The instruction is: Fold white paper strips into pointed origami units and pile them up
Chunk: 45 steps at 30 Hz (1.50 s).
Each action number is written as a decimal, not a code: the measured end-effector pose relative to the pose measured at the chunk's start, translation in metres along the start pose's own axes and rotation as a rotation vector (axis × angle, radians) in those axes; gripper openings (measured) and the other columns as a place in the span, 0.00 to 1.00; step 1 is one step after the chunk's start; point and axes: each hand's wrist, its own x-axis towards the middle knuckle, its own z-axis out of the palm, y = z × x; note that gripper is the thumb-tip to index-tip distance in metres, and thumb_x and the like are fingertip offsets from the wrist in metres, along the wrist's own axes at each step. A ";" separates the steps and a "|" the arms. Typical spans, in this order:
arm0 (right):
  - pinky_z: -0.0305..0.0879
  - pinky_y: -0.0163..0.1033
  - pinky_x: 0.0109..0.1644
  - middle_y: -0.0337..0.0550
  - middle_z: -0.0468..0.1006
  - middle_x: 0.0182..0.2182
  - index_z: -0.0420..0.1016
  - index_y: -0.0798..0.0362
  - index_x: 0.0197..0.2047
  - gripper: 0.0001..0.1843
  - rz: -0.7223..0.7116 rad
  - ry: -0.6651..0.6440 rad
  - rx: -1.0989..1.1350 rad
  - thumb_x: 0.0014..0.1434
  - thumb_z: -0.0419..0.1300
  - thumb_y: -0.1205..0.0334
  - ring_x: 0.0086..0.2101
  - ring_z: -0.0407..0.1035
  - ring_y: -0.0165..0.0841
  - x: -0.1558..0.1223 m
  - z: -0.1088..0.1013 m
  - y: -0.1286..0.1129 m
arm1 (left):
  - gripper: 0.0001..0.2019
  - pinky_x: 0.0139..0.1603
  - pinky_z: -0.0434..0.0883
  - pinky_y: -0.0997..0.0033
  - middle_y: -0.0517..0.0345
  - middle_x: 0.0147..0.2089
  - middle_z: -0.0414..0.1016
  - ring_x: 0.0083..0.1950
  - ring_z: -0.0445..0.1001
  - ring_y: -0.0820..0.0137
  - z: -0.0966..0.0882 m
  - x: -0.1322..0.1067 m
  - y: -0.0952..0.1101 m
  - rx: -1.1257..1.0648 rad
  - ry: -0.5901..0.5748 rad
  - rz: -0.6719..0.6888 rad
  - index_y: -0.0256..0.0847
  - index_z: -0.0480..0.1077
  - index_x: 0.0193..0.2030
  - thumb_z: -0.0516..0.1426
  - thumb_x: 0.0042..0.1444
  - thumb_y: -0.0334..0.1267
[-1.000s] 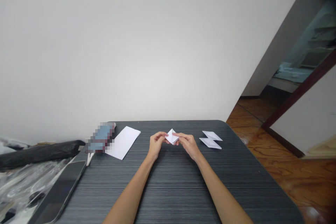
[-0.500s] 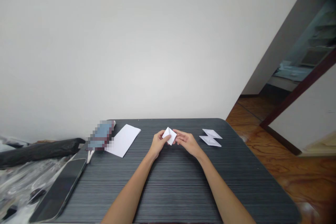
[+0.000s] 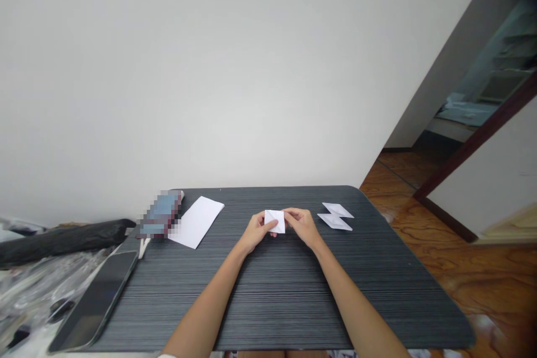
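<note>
A small folded square of white paper (image 3: 274, 218) is held up over the middle of the dark table. My left hand (image 3: 255, 231) grips its left side, thumb on the front face and fingers behind. At the paper's right edge, my right hand (image 3: 302, 225) pinches near the upper corner with thumb and forefinger. A diagonal crease shows on the paper's face. To the right lie two folded white paper pieces (image 3: 335, 221), slanted in shape and side by side. On the left rests a stack of plain white paper (image 3: 198, 222).
The dark ribbed table (image 3: 289, 302) stands against a white wall (image 3: 268, 67). A phone (image 3: 96, 302) lies at its left edge, near a blurred-out blue and red item (image 3: 161, 212). Beyond that edge are a black roll (image 3: 62, 240) and clear plastic wrapping (image 3: 50, 285).
The folded paper has turned from a diamond to a square-on position. My right hand's fingers have closed from a looser, stretched pose onto its right edge.
</note>
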 end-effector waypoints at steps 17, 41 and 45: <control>0.59 0.32 0.22 0.38 0.69 0.18 0.72 0.57 0.26 0.14 0.034 0.071 0.067 0.48 0.55 0.54 0.19 0.61 0.27 0.000 0.013 0.008 | 0.13 0.26 0.60 0.78 0.60 0.24 0.66 0.26 0.62 0.75 -0.003 0.004 -0.006 0.159 0.437 0.187 0.34 0.67 0.27 0.52 0.49 0.43; 0.44 0.24 0.10 0.31 0.66 0.14 0.61 0.54 0.37 0.16 0.175 -0.080 0.319 0.45 0.56 0.55 0.09 0.54 0.20 -0.011 0.027 0.000 | 0.19 0.08 0.52 0.85 0.63 0.19 0.65 0.11 0.59 0.82 0.000 0.001 -0.008 0.088 0.227 0.047 0.33 0.63 0.41 0.49 0.51 0.48; 0.43 0.25 0.10 0.29 0.63 0.09 0.61 0.55 0.32 0.16 0.235 -0.010 0.269 0.45 0.57 0.52 0.07 0.54 0.21 -0.010 0.022 0.012 | 0.16 0.31 0.70 0.74 0.49 0.47 0.64 0.34 0.71 0.73 -0.011 -0.006 -0.005 0.409 0.050 0.208 0.38 0.69 0.41 0.56 0.46 0.44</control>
